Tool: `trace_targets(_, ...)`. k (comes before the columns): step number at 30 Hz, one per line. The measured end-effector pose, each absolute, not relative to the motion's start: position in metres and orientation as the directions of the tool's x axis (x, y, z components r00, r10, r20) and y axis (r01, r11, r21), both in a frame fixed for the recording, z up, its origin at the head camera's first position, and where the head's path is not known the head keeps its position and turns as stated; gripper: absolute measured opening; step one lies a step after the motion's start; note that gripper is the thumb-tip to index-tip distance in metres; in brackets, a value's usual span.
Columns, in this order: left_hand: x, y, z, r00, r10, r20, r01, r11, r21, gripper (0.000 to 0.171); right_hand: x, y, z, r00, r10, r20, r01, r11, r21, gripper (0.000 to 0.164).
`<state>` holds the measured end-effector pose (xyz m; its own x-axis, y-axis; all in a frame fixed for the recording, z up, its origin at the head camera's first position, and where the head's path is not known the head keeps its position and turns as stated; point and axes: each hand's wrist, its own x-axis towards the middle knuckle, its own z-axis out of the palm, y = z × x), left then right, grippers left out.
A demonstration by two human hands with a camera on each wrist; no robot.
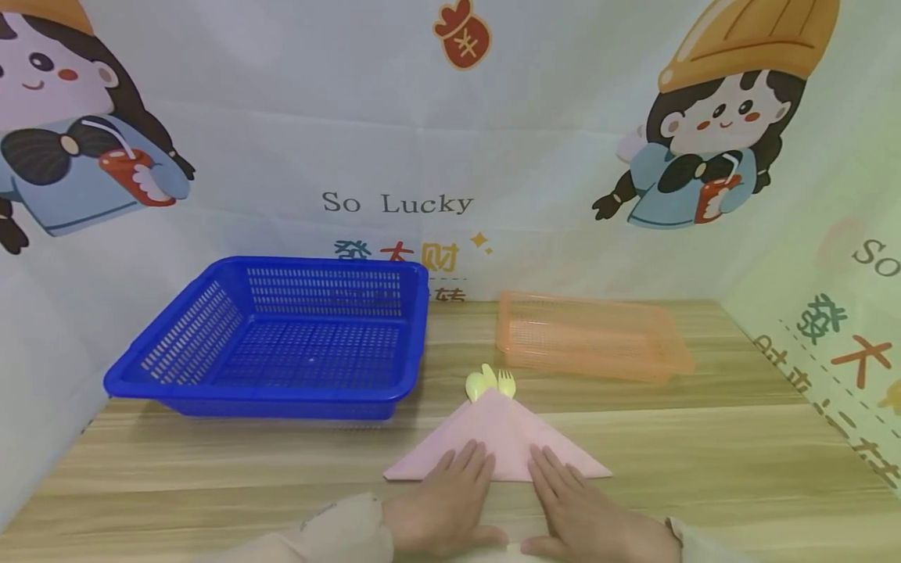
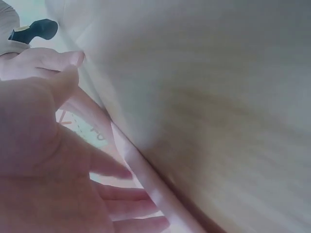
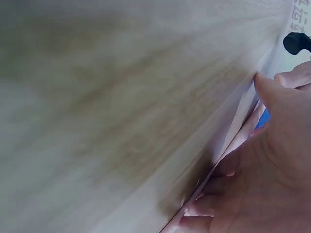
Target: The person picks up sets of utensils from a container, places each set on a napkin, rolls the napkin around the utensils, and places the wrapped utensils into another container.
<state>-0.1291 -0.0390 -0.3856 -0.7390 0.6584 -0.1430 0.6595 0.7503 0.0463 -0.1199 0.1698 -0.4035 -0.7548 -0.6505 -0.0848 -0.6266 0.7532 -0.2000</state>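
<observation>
Head view high, forward and down; wrist views close, low, sidelong, the pink napkin (image 1: 501, 430) apparently common.

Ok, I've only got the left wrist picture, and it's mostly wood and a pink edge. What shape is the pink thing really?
Observer: From the head view, the pink sheet is folded into a triangle, with its tip pointing away from the person.
Operator: Cool! Is anything poking out of it?
Observer: Yes, a pale yellow spoon and fork show past the tip, with another yellow piece between them.
Operator: And where are the other hand's fingers?
Observer: The right hand rests its fingers on top of the sheet, right of its middle.
</observation>
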Motion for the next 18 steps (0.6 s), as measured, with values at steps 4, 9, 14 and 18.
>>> trace_targets(4,-0.130,-0.036,-0.386,-0.742,0.651,-0.159,0.654,0.756,0.039,0.083,-0.120,0.180,-0.406,-0.759,-0.644,-0.094,-0.621,0.760,-0.191,0.090)
trace_targets(9,-0.134,-0.032,-0.387,-0.734,0.669,-0.117,0.675,0.738,-0.014,0.082,-0.117,0.191,-0.407,-0.766,-0.640,-0.051,-0.630,0.764,-0.139,0.089)
trace_targets(14,-0.142,-0.027,-0.387,-0.721,0.688,-0.076,0.692,0.721,-0.044,0.079,-0.116,0.194,-0.402,-0.765,-0.644,-0.013,-0.638,0.760,-0.128,0.082)
trace_targets(18,-0.148,-0.025,-0.384,-0.700,0.705,-0.114,0.711,0.704,-0.013,0.080,-0.117,0.193,-0.394,-0.787,-0.616,-0.019,-0.604,0.777,-0.179,0.074)
